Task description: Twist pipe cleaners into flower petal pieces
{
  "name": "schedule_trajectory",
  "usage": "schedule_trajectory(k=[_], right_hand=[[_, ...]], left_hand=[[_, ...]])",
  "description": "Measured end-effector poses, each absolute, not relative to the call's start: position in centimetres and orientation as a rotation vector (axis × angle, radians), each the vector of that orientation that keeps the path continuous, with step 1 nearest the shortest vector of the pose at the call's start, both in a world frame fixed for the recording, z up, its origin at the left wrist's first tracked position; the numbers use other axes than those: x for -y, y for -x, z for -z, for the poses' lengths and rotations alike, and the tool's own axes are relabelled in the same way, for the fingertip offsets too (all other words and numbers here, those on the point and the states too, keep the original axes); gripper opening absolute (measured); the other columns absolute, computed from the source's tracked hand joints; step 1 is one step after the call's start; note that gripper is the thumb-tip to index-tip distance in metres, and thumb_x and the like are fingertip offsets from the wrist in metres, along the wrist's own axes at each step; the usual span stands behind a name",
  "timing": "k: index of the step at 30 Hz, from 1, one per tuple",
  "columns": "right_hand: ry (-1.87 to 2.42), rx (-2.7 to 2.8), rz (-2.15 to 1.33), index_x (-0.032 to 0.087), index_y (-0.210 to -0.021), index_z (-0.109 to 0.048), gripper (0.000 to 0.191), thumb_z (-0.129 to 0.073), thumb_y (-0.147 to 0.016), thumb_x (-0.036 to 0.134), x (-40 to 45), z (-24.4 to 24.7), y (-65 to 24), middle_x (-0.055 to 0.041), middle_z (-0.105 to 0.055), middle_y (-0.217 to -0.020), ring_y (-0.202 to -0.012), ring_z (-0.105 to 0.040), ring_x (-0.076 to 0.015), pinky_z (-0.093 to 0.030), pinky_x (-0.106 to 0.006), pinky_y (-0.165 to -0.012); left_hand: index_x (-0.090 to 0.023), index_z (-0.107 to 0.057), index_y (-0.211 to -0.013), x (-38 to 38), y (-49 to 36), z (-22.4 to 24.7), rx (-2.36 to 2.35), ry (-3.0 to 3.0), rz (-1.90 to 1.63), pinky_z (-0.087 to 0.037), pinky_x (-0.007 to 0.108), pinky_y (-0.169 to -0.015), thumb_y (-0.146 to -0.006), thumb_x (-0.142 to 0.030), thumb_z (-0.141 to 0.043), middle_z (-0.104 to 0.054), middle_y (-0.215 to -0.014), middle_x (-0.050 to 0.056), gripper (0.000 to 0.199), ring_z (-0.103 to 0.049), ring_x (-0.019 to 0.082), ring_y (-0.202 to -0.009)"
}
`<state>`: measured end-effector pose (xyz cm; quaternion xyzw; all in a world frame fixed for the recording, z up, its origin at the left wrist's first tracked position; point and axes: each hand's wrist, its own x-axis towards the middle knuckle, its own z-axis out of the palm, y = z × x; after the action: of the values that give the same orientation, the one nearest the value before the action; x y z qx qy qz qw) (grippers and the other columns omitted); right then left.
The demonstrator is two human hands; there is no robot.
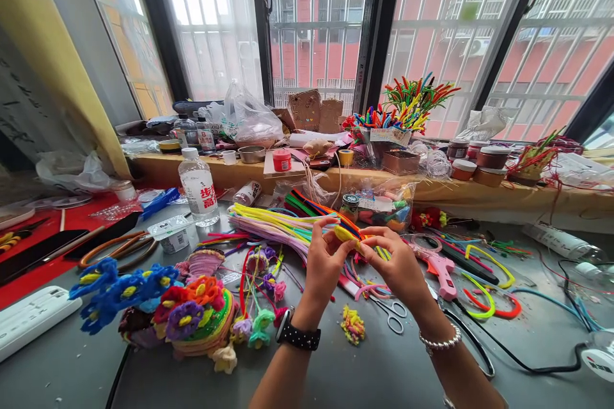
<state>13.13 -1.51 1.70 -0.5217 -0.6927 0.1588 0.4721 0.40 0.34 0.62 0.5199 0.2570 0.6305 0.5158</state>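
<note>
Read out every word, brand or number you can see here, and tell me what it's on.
"步" and "高", red: large clear bottle
"B": small pale-labelled bottle
Too small or blurred: green print on the plastic bag, the lidded tub, the round white label at lower right.

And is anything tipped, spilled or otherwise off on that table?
Clear bottle lies on its side at far right, unlike the upright bottle at left. Pale specks litter the grey table. No spill visible.
</note>
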Motion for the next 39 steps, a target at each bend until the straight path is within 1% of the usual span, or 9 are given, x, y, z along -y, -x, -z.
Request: schedule_trajectory(k=[9, 13, 16, 18, 22, 30, 35, 37, 39], right_hand=[[1.263, 1.684, -0.331, 0.018, -0.07, -0.062, 0.012, -0.052, -0.073, 0.025, 1.4, -1.2, -12.7, -0.0068, -0.057, -0.094, -0.092, -0.05, -0.0207, -0.037, -0.035, -0.082], [1.23, 1.614, -0.36, 0.019, -0.074, -0.063, 0.017, -0.052, -0.075, 0.031, 1.2, -0.9, -12.8, -0.0078, -0.056, -0.099, -0.096, -0.049, -0.0206, -0.036, -0.035, -0.086], [1.231, 1.563, -0.389, 0.019, -0.077, -0.062, 0.02, -0.051, -0.075, 0.035, 1.1, -0.9, -12.9, -0.0088, -0.053, -0.104, -0.1, -0.048, -0.021, -0.033, -0.036, -0.088], [1.229, 1.559, -0.419, 0.019, -0.074, -0.061, 0.019, -0.052, -0.074, 0.036, 1.2, -1.0, -12.9, -0.0089, -0.053, -0.104, -0.1, -0.048, -0.0212, -0.032, -0.037, -0.089], [1.196, 1.559, -0.473, 0.018, -0.064, -0.058, 0.021, -0.053, -0.074, 0.035, 1.3, -1.2, -12.7, -0.0085, -0.052, -0.104, -0.102, -0.047, -0.021, -0.031, -0.036, -0.09], [1.159, 1.575, -0.464, 0.018, -0.063, -0.057, 0.022, -0.051, -0.076, 0.035, 1.4, -1.1, -12.7, -0.0085, -0.05, -0.106, -0.104, -0.045, -0.0212, -0.032, -0.036, -0.09], [1.125, 1.587, -0.365, 0.018, -0.064, -0.056, 0.022, -0.049, -0.077, 0.034, 1.5, -1.0, -12.2, -0.0093, -0.045, -0.112, -0.105, -0.044, -0.0223, -0.033, -0.036, -0.09], [1.141, 1.551, -0.411, 0.017, -0.067, -0.058, 0.025, -0.047, -0.077, 0.036, 1.3, -0.7, -12.0, -0.0098, -0.042, -0.117, -0.105, -0.044, -0.0223, -0.033, -0.037, -0.09], [1.157, 1.471, -0.528, 0.017, -0.075, -0.06, 0.028, -0.042, -0.079, 0.039, 1.0, -0.3, -11.8, -0.0101, -0.041, -0.12, -0.107, -0.043, -0.022, -0.032, -0.037, -0.091]], left_hand=[[-0.021, -0.037, -0.098, -0.5, -0.4, -0.4, -0.653, -1.271, -1.527, -0.043, 0.023, -0.065, -0.067, -0.014, -0.059, -0.059, -0.069, -0.003, 0.039, -0.058, 0.011, -0.067], [-0.02, -0.037, -0.097, -0.7, -0.2, -0.5, -0.663, -1.167, -1.547, -0.044, 0.023, -0.067, -0.066, -0.015, -0.061, -0.06, -0.072, -0.002, 0.04, -0.058, 0.011, -0.069], [-0.019, -0.037, -0.096, -0.9, 0.0, -0.8, -0.667, -1.067, -1.553, -0.044, 0.025, -0.067, -0.064, -0.017, -0.063, -0.061, -0.074, -0.001, 0.042, -0.058, 0.011, -0.066], [-0.019, -0.038, -0.096, -0.9, 0.0, -0.9, -0.672, -1.008, -1.54, -0.045, 0.025, -0.066, -0.062, -0.018, -0.065, -0.061, -0.072, -0.002, 0.043, -0.058, 0.011, -0.063], [-0.018, -0.041, -0.097, -0.7, -0.1, -1.0, -0.638, -0.936, -1.472, -0.045, 0.024, -0.066, -0.059, -0.018, -0.068, -0.062, -0.072, -0.001, 0.046, -0.059, 0.011, -0.065], [-0.016, -0.044, -0.093, -0.5, -0.2, -1.2, -0.61, -0.965, -1.431, -0.045, 0.024, -0.064, -0.055, -0.016, -0.07, -0.064, -0.068, 0.0, 0.046, -0.06, 0.012, -0.062], [-0.016, -0.046, -0.089, -0.8, -0.3, -0.8, -0.652, -0.936, -1.456, -0.044, 0.024, -0.064, -0.053, -0.02, -0.072, -0.064, -0.064, -0.001, 0.044, -0.06, 0.012, -0.06], [-0.016, -0.048, -0.088, -1.0, -0.3, -0.6, -0.675, -0.92, -1.451, -0.044, 0.023, -0.064, -0.052, -0.022, -0.072, -0.063, -0.063, -0.002, 0.044, -0.06, 0.012, -0.059], [-0.015, -0.049, -0.087, -1.1, -0.3, -0.5, -0.697, -0.903, -1.449, -0.044, 0.023, -0.062, -0.051, -0.022, -0.073, -0.063, -0.063, -0.002, 0.045, -0.059, 0.011, -0.058]])
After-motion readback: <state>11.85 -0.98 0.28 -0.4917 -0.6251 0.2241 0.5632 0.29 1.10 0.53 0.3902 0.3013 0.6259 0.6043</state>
